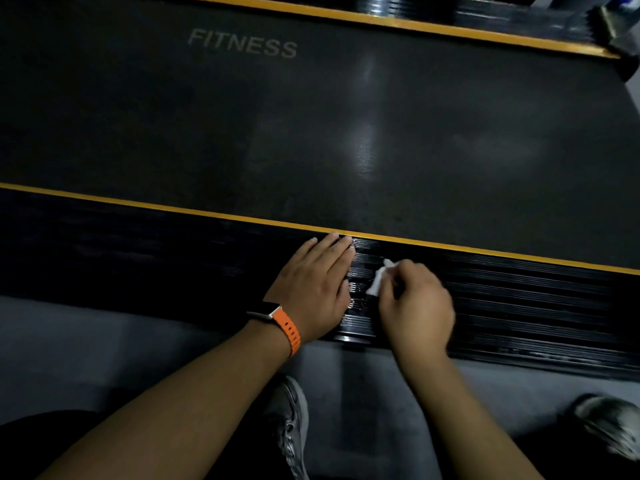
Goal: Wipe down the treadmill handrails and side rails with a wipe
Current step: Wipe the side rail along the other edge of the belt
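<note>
The near side rail (519, 299) of the treadmill is black and ribbed, with a yellow stripe along its inner edge. My left hand (311, 285) lies flat on it, fingers straight and pointing toward the belt, an orange-strapped watch on the wrist. Just to its right, my right hand (415, 306) grips a small white wipe (377, 280) and holds it against the ribs. Only a crumpled corner of the wipe shows past the fingers.
The dark running belt (311, 133) printed FITNESS fills the middle. The far side rail (450, 15) with its yellow edge runs along the top. Grey floor (104, 341) lies below the near rail, with my two shoes (291, 420) on it.
</note>
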`<action>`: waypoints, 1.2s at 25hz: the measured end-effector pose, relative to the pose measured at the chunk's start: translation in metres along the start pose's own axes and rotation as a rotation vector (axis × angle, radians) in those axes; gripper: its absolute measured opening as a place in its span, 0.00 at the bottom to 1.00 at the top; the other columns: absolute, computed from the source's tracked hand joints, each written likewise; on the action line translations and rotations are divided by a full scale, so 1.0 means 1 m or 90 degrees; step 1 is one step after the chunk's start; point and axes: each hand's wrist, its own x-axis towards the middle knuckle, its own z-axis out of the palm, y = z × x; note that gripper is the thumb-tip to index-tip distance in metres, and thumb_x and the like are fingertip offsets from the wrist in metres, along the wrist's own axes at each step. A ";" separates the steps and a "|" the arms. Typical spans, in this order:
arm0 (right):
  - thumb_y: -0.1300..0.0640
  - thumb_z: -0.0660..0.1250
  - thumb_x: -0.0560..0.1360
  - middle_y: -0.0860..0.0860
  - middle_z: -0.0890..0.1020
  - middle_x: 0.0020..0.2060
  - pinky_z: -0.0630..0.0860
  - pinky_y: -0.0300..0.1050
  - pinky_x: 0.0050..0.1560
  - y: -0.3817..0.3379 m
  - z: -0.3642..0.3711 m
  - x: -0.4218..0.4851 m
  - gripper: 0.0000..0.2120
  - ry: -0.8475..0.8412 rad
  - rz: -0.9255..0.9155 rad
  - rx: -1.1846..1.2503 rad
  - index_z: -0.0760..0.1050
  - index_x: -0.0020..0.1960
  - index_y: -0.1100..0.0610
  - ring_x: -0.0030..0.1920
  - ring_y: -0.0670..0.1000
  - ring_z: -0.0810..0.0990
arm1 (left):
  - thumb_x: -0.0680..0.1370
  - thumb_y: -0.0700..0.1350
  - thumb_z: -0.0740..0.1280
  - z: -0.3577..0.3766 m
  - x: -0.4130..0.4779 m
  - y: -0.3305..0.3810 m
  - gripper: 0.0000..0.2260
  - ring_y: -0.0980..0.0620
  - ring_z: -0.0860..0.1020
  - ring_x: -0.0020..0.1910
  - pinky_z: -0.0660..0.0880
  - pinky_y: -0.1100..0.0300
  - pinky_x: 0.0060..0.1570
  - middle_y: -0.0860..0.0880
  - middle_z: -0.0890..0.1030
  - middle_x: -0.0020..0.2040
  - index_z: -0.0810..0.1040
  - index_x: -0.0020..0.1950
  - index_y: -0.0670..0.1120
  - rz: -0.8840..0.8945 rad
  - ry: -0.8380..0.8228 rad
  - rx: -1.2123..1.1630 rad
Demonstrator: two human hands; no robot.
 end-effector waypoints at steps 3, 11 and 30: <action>0.54 0.70 0.75 0.54 0.79 0.37 0.74 0.52 0.36 0.002 0.000 0.003 0.06 -0.022 -0.054 -0.033 0.75 0.41 0.54 0.39 0.62 0.79 | 0.79 0.50 0.56 -0.001 0.000 0.001 0.26 0.45 0.67 0.77 0.64 0.46 0.77 0.43 0.73 0.76 0.74 0.74 0.41 0.001 0.000 -0.001; 0.54 0.68 0.76 0.52 0.78 0.37 0.71 0.51 0.35 -0.008 0.004 -0.013 0.05 -0.027 -0.098 -0.022 0.74 0.42 0.53 0.38 0.60 0.78 | 0.80 0.50 0.55 -0.001 0.000 0.001 0.26 0.45 0.67 0.78 0.62 0.46 0.78 0.44 0.72 0.76 0.74 0.74 0.41 -0.004 -0.009 -0.006; 0.53 0.68 0.76 0.52 0.78 0.36 0.70 0.50 0.35 0.001 -0.004 -0.034 0.04 -0.017 -0.107 -0.064 0.77 0.43 0.52 0.38 0.60 0.77 | 0.79 0.50 0.56 0.001 -0.001 0.001 0.26 0.44 0.68 0.77 0.63 0.45 0.77 0.43 0.73 0.75 0.74 0.74 0.40 0.000 0.008 -0.011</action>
